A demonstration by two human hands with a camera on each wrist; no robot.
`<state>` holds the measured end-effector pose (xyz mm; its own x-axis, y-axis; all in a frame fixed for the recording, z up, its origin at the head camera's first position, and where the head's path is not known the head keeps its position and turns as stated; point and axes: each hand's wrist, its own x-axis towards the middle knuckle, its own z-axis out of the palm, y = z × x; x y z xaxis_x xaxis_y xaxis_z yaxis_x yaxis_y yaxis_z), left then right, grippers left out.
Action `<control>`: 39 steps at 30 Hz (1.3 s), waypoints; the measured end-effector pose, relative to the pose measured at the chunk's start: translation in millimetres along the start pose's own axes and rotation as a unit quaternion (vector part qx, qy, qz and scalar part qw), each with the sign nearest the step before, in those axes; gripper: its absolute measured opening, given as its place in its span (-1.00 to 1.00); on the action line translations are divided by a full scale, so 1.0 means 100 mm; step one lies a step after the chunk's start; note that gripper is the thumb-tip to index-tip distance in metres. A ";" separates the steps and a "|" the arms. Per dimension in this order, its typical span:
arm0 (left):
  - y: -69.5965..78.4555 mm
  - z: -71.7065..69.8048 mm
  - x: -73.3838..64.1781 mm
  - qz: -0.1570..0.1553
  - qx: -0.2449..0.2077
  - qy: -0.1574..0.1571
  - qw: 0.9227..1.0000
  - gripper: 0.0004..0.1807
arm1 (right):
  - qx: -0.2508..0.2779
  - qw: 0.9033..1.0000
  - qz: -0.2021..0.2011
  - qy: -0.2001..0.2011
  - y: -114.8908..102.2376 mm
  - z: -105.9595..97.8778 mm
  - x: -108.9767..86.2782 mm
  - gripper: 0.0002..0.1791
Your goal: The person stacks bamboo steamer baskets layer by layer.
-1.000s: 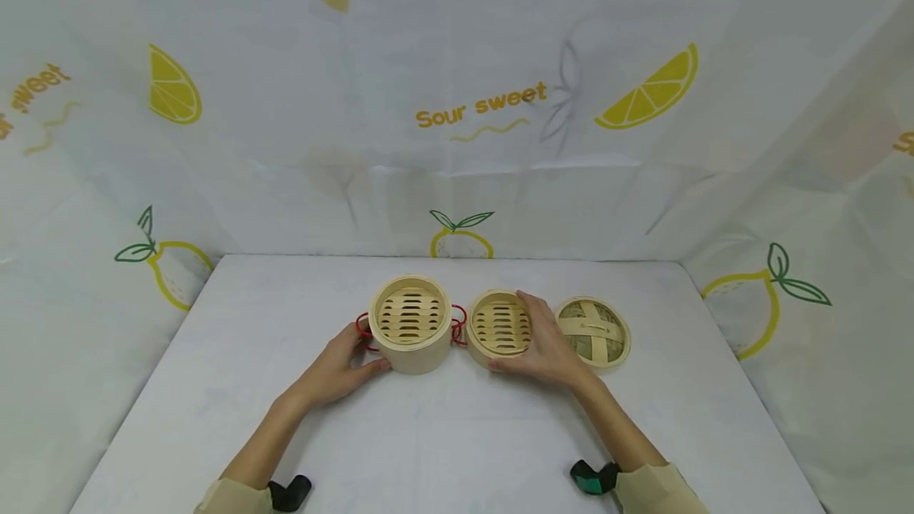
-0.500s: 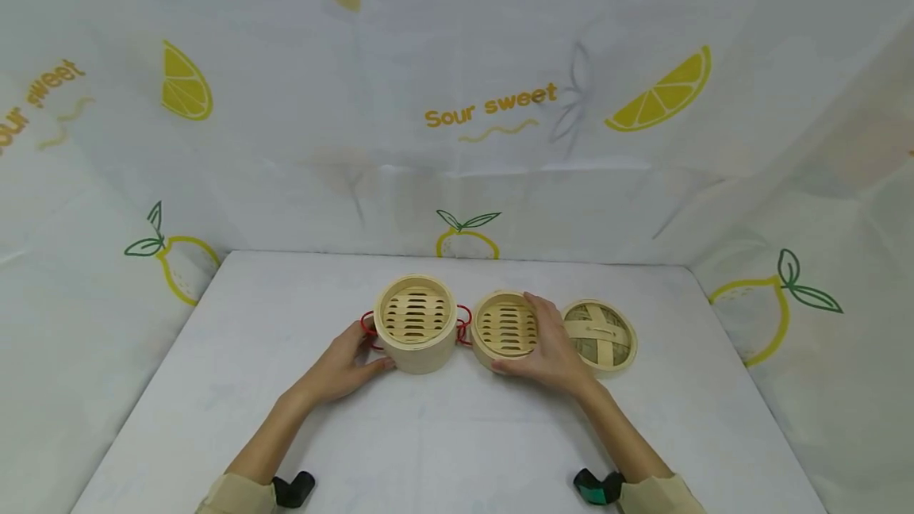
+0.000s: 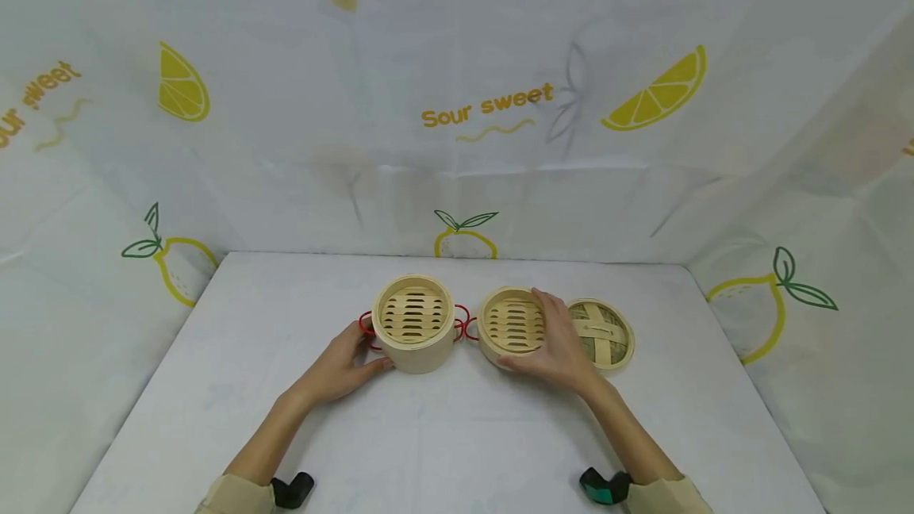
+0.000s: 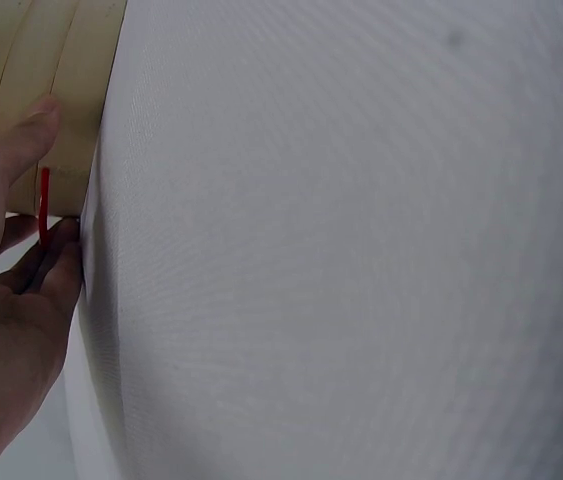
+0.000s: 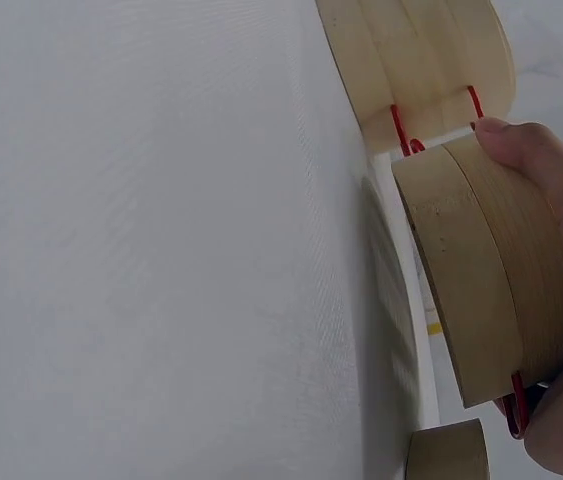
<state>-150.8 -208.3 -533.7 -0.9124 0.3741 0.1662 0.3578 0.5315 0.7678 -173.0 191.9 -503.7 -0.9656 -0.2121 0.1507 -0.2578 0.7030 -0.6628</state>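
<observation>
On the white table stands a stack of bamboo steamer baskets (image 3: 412, 331) with slatted floor and red loop handles. My left hand (image 3: 341, 365) grips its left side; in the left wrist view the thumb (image 4: 31, 140) presses the wall and the fingers lie by a red handle (image 4: 44, 205). Just right of the stack, my right hand (image 3: 560, 347) holds a single bamboo steamer basket (image 3: 512, 324) from its right side. The right wrist view shows this basket (image 5: 471, 270) slightly raised, with a shadow beneath it. Some right fingers are hidden behind it.
A round bamboo steamer lid (image 3: 602, 333) with crossed bands lies on the table (image 3: 428, 450) right of the right hand, partly covered by it. A white lemon-print cloth (image 3: 457, 181) hangs behind and at both sides.
My right hand has shifted the single basket slightly right, away from the stack, and it now overlaps the lid more. The left hand and the stack stay in place.
</observation>
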 end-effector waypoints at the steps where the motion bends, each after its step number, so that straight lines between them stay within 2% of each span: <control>1: 0.00 0.00 0.00 0.002 0.003 0.001 1.000 -0.17 | 0.001 1.000 0.000 0.001 0.00 -0.01 0.00 0.46; 7: 0.00 0.00 0.00 0.009 0.007 0.003 1.000 -0.18 | -0.001 1.000 0.006 0.001 0.02 -0.03 -0.04 0.46; 22: -0.03 -0.01 0.01 -0.001 -0.007 -0.004 1.000 -0.15 | 0.024 1.000 0.003 0.009 0.00 -0.15 -0.10 0.46; 39: -0.02 -0.01 0.00 -0.005 -0.001 -0.004 1.000 -0.15 | 0.031 0.999 -0.018 0.028 -0.03 -0.23 -0.10 0.46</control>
<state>-151.7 -210.8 -534.6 -0.9141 0.3751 0.1540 0.3486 0.5330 0.7709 -163.4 207.0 -486.3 -0.9566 -0.1963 0.2153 -0.2914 0.6515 -0.7005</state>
